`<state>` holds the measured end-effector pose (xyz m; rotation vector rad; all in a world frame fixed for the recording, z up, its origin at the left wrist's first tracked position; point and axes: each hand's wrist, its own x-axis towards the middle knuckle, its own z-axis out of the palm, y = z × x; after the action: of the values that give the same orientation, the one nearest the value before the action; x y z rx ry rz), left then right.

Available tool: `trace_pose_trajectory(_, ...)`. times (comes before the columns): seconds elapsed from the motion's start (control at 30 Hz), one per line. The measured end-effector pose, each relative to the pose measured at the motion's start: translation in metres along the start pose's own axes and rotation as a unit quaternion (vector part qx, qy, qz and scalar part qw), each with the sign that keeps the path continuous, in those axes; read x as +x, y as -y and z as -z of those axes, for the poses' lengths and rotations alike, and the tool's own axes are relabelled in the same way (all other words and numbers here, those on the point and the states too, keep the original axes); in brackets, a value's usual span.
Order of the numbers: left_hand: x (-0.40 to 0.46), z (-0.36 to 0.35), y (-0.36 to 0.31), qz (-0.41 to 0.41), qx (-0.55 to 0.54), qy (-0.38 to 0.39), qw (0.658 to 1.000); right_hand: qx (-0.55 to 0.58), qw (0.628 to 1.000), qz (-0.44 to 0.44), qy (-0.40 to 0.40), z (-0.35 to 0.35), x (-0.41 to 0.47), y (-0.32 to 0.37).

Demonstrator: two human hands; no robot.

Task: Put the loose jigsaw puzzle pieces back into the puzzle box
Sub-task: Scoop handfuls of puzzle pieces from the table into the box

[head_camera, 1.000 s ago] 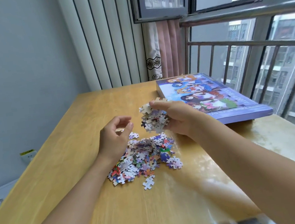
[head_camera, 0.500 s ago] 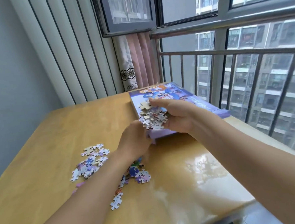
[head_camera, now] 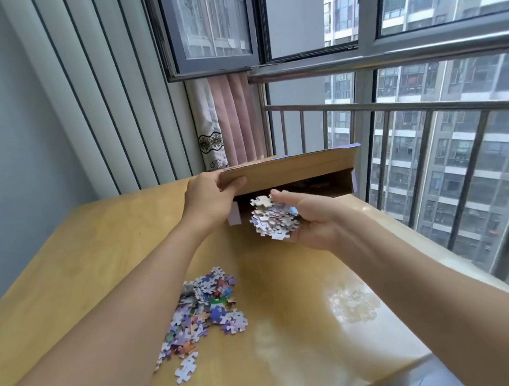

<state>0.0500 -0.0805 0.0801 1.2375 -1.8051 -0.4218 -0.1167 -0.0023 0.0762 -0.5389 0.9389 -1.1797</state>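
Glossy yellow wooden table [head_camera: 296, 332] by railed window [head_camera: 397, 111] | left hand [head_camera: 209, 203] grips raised brown cardboard box lid [head_camera: 291, 167] | right hand [head_camera: 310, 218] cups handful of puzzle pieces [head_camera: 274, 219] at box opening | loose colourful jigsaw pile [head_camera: 203, 311] between forearms

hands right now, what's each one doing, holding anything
Left hand: grips the edge of the box lid, holding it lifted.
Right hand: fingers curled round a handful of puzzle pieces at the box opening.
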Motion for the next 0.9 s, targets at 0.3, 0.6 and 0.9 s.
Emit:
trace_pose_trajectory(0.3, 0.0, 0.004, 0.005, 0.001, -0.008, 0.002, 1.0, 0.13, 0.984, 0.013, -0.119, -0.003, 0.023, 0.014)
trace_pose_trajectory(0.6, 0.007, 0.004, -0.006, -0.007, -0.022, 0.011, 1.0, 0.119, 0.97, 0.054, -0.205, -0.027, 0.042, 0.029)
trace_pose_trajectory(0.9, 0.011, 0.004, -0.008, -0.006, -0.021, 0.021, 1.0, 0.205, 0.948, 0.059, -0.236, -0.032, 0.05, 0.032)
